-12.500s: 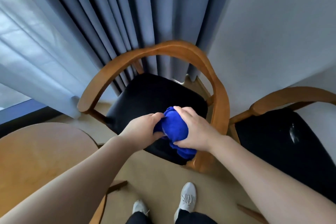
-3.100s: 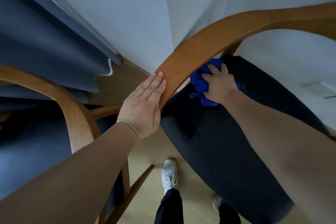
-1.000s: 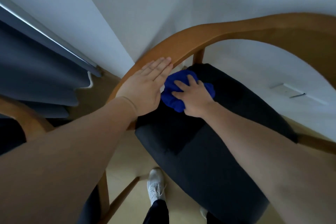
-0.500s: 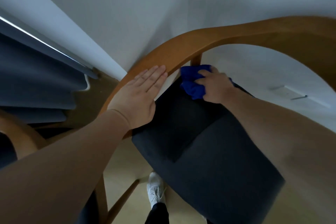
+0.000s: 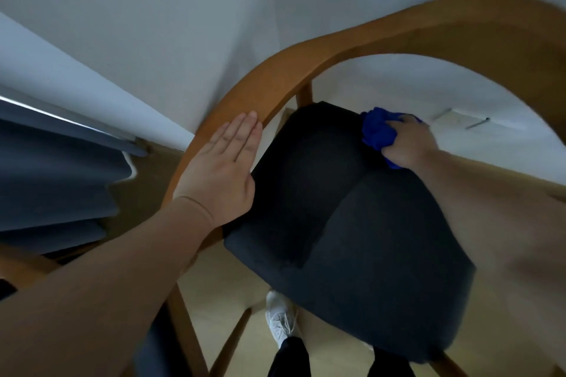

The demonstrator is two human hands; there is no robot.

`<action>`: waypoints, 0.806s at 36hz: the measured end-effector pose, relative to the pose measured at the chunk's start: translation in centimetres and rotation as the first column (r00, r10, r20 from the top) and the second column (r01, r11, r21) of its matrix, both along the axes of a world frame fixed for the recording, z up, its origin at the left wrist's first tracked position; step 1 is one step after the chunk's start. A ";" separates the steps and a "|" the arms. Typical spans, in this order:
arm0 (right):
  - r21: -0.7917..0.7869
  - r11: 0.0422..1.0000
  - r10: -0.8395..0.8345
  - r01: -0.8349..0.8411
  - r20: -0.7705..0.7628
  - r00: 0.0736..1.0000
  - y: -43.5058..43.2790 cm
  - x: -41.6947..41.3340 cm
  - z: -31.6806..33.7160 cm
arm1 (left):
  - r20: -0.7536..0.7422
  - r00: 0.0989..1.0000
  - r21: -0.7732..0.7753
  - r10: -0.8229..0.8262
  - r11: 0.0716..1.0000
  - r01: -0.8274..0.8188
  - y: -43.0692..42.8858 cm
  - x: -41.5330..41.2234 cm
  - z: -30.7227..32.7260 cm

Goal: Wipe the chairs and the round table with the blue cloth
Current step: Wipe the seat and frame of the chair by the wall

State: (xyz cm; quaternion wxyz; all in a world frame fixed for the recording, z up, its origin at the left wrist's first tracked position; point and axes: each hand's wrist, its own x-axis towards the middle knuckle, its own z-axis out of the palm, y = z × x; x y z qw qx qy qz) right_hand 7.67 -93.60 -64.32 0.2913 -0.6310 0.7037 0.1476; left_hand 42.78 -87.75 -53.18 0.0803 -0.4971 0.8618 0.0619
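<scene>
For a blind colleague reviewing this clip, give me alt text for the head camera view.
A right hand grips a blue cloth at the far edge of a chair's black seat, while the left hand rests flat on its curved wooden armrest.

Blue cloth (image 5: 376, 131), black seat (image 5: 352, 223), brown armrest (image 5: 275, 79).

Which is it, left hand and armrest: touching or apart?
Touching. Head view shows the left hand lying flat, fingers straight, on the wooden armrest, no gap visible.

smooth wood armrest (image 5: 275, 82), matt seat (image 5: 352, 223)
</scene>
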 end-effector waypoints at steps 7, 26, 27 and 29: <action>0.020 0.994 -0.106 0.108 -0.075 0.992 3.3 0.9 -2.1 | 0.086 0.954 0.052 -0.287 0.958 0.284 -0.1 -0.1 0.4; -0.031 0.973 -0.227 0.227 -0.003 0.974 7.6 4.7 -0.5 | 0.084 0.881 0.056 -0.465 0.885 0.461 -0.3 0.1 0.0; -0.031 0.972 -0.232 0.232 -0.003 0.973 8.1 5.0 -0.6 | 0.088 0.882 0.049 -0.464 0.886 0.461 -0.3 0.1 0.0; -0.041 0.972 -0.234 0.233 -0.009 0.972 9.4 5.8 -0.8 | 0.087 0.882 0.026 -0.463 0.886 0.463 -0.3 0.0 0.0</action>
